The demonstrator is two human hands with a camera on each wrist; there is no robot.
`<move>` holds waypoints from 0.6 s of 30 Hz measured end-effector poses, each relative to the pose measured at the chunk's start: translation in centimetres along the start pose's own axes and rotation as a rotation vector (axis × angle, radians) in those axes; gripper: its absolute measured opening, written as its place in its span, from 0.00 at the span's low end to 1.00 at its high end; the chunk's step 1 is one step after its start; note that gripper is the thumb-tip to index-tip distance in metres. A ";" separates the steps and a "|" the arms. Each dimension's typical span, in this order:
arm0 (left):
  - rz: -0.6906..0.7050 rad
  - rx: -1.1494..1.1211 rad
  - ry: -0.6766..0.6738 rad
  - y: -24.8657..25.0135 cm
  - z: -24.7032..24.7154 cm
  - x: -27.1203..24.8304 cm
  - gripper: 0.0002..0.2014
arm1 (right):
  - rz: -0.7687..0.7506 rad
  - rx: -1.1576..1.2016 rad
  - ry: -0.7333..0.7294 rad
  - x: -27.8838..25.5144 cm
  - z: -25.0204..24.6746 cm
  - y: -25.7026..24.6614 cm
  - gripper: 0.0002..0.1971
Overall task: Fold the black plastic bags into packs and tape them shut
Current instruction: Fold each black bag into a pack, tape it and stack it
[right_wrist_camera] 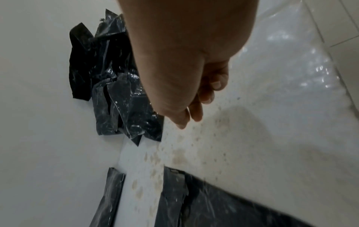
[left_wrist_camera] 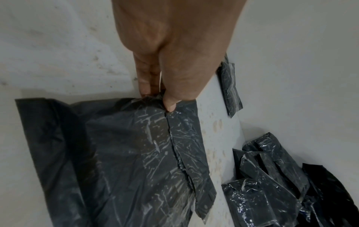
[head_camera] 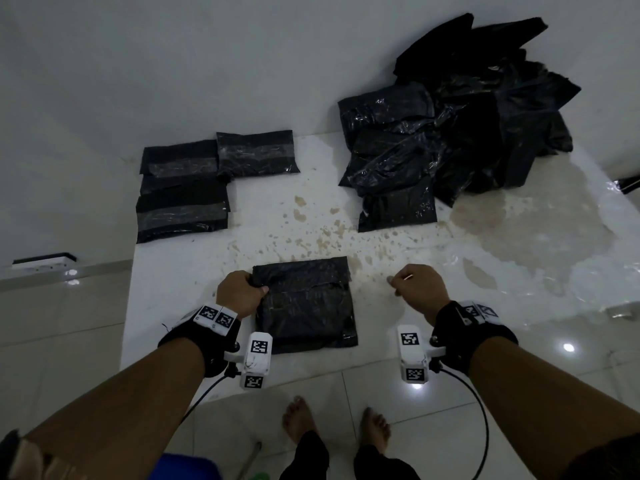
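On white table (head_camera: 194,306): taped packs (head_camera: 183,192) far left, finished; folded bag (head_camera: 304,303), untaped, pinched by left hand (head_camera: 239,292); right hand (head_camera: 419,289) curled, seemingly empty; unfolded bag heap (head_camera: 467,126) remaining.

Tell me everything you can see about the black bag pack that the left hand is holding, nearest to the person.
The bag pack is black, thin, crinkled plastic with a dull sheen, folded into a roughly square flat bundle. It lies on the stained white surface, near its front edge. A narrow flap runs along its far edge, folded over the top. No tape shows on it. The left hand pinches its far left corner between thumb and fingers. The right hand is apart from it, to the right.
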State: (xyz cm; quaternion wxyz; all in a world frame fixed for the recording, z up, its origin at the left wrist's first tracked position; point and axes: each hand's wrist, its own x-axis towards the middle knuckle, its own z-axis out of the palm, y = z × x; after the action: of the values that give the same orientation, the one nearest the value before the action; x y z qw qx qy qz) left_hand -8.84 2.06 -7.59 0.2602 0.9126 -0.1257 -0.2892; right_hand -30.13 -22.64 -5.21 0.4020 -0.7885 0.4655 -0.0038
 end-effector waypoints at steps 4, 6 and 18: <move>-0.061 0.043 0.033 0.5 0.6 -0.9 0.12 | 0.000 0.028 0.037 0.5 -2.3 2.0 0.11; -0.091 0.059 0.055 0.5 1.0 -1.1 0.12 | 0.004 0.034 0.051 0.7 -3.4 3.2 0.10; 0.293 0.445 0.268 1.5 5.4 -3.6 0.26 | -0.160 -0.329 0.067 -1.5 -7.5 11.0 0.10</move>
State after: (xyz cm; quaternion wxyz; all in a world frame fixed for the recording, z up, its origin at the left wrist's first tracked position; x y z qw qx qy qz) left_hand -15.06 0.05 -8.85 0.1071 0.9493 -0.2810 -0.0910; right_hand -41.90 -28.94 -6.57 0.2504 -0.8775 0.4087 0.0140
